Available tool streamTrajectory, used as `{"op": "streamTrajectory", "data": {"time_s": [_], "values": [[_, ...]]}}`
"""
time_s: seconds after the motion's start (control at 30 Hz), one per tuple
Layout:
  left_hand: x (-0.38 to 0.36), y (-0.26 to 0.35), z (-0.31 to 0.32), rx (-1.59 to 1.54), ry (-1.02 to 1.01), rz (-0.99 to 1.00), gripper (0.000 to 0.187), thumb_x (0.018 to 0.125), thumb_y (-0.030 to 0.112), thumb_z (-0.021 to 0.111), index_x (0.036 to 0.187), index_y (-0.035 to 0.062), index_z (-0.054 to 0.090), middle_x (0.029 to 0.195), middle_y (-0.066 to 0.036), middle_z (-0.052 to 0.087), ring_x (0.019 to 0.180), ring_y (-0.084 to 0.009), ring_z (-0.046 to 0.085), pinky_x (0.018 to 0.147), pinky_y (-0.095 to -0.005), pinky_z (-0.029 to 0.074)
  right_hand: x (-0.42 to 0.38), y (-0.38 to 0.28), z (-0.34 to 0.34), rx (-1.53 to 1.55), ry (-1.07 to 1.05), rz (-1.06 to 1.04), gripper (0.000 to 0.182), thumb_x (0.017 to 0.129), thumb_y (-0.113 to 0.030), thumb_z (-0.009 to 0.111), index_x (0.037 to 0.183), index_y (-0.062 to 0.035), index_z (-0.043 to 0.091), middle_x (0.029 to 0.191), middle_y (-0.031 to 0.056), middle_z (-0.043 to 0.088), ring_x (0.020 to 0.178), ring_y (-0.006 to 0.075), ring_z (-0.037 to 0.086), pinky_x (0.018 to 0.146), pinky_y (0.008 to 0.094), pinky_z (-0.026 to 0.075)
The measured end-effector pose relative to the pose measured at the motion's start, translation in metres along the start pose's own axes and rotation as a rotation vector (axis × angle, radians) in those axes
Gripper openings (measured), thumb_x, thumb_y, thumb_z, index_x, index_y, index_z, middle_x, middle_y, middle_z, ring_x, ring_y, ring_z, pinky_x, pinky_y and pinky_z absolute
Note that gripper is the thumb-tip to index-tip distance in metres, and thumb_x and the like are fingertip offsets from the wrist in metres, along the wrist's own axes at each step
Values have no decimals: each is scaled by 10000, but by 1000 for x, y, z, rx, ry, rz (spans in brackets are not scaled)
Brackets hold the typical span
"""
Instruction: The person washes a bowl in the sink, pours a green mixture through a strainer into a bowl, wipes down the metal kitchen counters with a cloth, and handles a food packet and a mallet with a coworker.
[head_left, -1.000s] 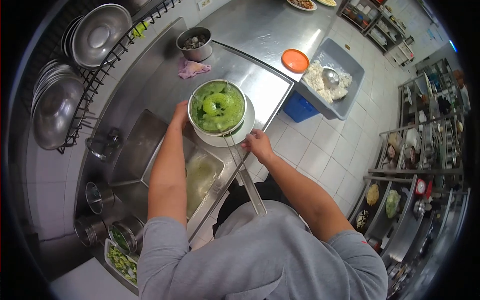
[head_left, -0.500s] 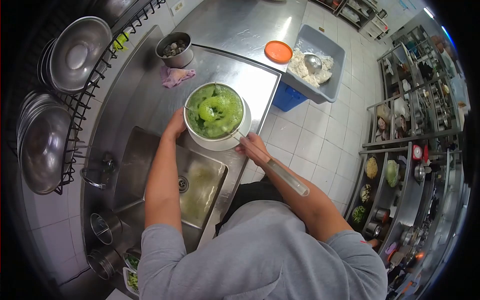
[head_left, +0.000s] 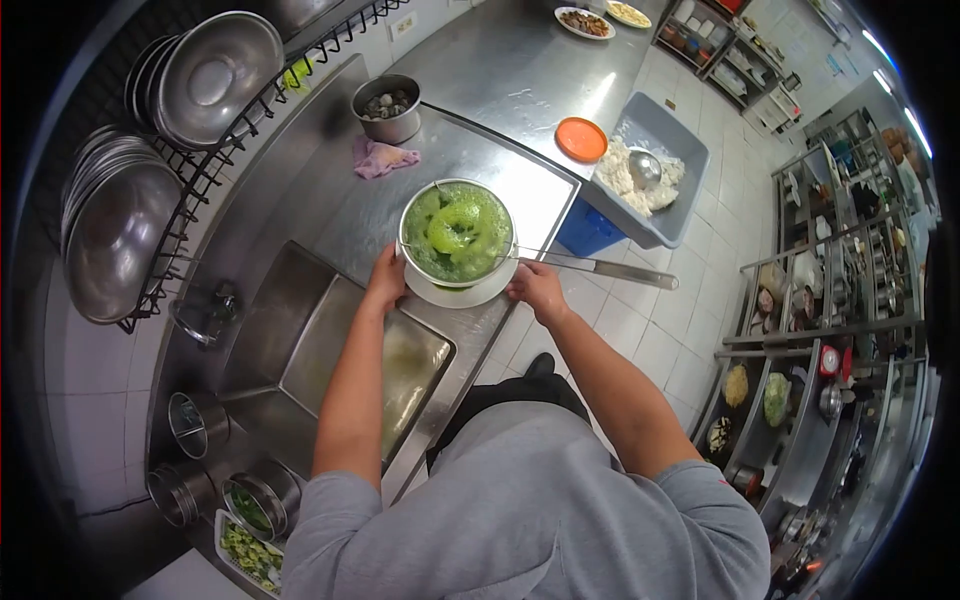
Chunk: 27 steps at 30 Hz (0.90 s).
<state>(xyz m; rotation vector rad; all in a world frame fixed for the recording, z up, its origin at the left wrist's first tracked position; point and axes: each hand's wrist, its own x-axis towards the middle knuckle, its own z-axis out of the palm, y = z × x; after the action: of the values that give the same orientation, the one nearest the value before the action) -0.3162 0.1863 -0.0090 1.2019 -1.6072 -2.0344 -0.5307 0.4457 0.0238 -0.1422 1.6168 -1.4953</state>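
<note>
A long-handled strainer (head_left: pixel 458 232) full of frothy green liquid rests over a white bowl (head_left: pixel 462 297) on the steel counter beside the sink. My left hand (head_left: pixel 387 278) is closed on the bowl's left edge, its fingertips partly hidden. On the other side, my right hand (head_left: pixel 538 288) pinches the bowl's right edge, just below the strainer handle (head_left: pixel 635 273). That handle points right, past the counter edge, with no hand on it. What the bowl holds beneath the strainer is mostly hidden.
The steel sink (head_left: pixel 370 365) lies left of my body. Behind the bowl are a metal pot (head_left: pixel 388 122) and a pink cloth (head_left: pixel 382 158). An orange lid (head_left: pixel 581 140) sits near a grey tub (head_left: pixel 690 150) of white food. Metal bowls (head_left: pixel 222 75) fill the left rack.
My right hand has left the strainer handle and taken the bowl's right edge. The handle has swung from pointing toward me to pointing right. The camera view has shifted.
</note>
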Motion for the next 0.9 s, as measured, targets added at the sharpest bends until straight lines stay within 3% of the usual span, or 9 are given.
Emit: {"op": "streamTrajectory", "data": {"time_s": [0.1,0.3,0.47,0.57,0.6,0.67,0.73,0.8,0.9], "values": [[-22,9,24,-9,71,-63,391,1173,210,404,1556,134,431,1342,-168,657,983,-308,761,684,-471,695,12,-14,-12,-21,-24,1,413,1071,-163,540,1428,25,627,1031,83,746,820,155,702,747,305,598],[-46,17,68,-195,133,-71,404,1176,215,347,1550,66,374,1368,-232,624,1057,-380,759,730,-503,713,38,-48,-43,-1,-97,5,569,1066,-143,532,1597,40,436,1084,140,738,868,214,740,730,326,605],[-37,7,100,-235,230,-26,395,1174,191,323,1544,55,336,1402,-252,598,1049,-406,760,738,-509,718,70,-80,-92,-215,-163,-24,611,1039,-130,577,1595,70,421,1064,165,745,794,235,743,665,350,602],[-37,14,127,-301,300,-20,391,1176,186,328,1540,45,323,1410,-268,588,1063,-419,757,745,-516,721,108,-92,-132,-460,-159,-188,688,950,-163,678,1543,116,469,1025,188,758,774,217,734,666,333,601],[-36,14,133,-342,332,-6,386,1177,187,329,1535,41,323,1411,-272,585,1068,-420,755,747,-519,722,123,-97,-144,-459,-150,-123,652,996,-145,675,1584,28,455,1048,150,736,740,198,730,587,324,579],[-36,21,147,-354,357,-7,385,1178,184,326,1535,39,316,1417,-274,578,1076,-424,752,759,-524,722,187,-81,-182,-739,-107,-348,619,986,-157,692,1538,35,489,1035,156,726,743,201,730,575,334,581],[-34,22,157,-373,389,-10,384,1179,181,322,1534,36,309,1423,-276,570,1084,-427,749,771,-529,722,158,-138,-179,-583,-2,-114,592,983,-187,703,1497,33,507,1053,165,721,731,203,728,570,342,585],[-28,23,166,-390,417,-5,386,1181,178,311,1540,38,291,1440,-275,556,1096,-433,744,788,-529,721,211,-135,-203,-719,51,-159,693,945,-325,728,1467,85,527,1358,347,654,1261,469,656,1087,462,522],[-19,25,175,-394,453,-22,400,1183,178,323,1557,47,269,1444,-272,551,1101,-434,741,799,-524,720,231,-156,-206,-773,152,-237,705,964,-357,703,1450,113,502,1359,353,648,1278,474,646,1096,486,512]]}}
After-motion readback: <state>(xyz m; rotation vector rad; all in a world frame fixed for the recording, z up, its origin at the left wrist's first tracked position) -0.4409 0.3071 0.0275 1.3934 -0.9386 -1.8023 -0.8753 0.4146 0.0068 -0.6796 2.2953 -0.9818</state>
